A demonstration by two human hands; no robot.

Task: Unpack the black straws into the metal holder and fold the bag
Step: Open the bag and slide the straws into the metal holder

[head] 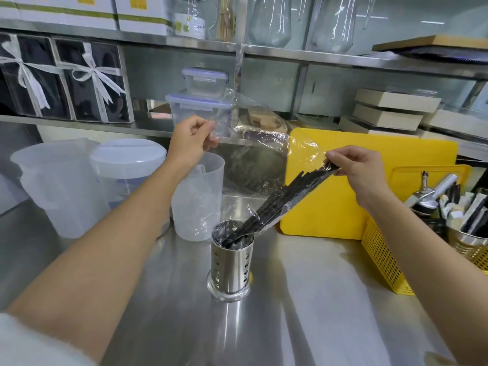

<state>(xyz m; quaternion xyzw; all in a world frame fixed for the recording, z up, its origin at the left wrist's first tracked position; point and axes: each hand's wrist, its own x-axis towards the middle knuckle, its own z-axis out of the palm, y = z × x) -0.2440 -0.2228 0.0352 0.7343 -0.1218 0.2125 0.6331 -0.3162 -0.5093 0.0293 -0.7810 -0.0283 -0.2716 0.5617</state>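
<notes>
Steel counter [303, 299]: straws [280, 202] beneath right hand [361, 170]

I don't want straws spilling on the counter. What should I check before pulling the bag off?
1. Lower ends of straws inside holder: ok.
2. Upright stance of holder on counter: ok.
3. Pinch of right hand on bag at the straws' upper ends: ok.
4. Pinch of left hand on the bag's other end: ok.
5. Rim of holder free of bag: not ok, film lies over it.
6. Room in holder for every straw: cannot tell.
</notes>
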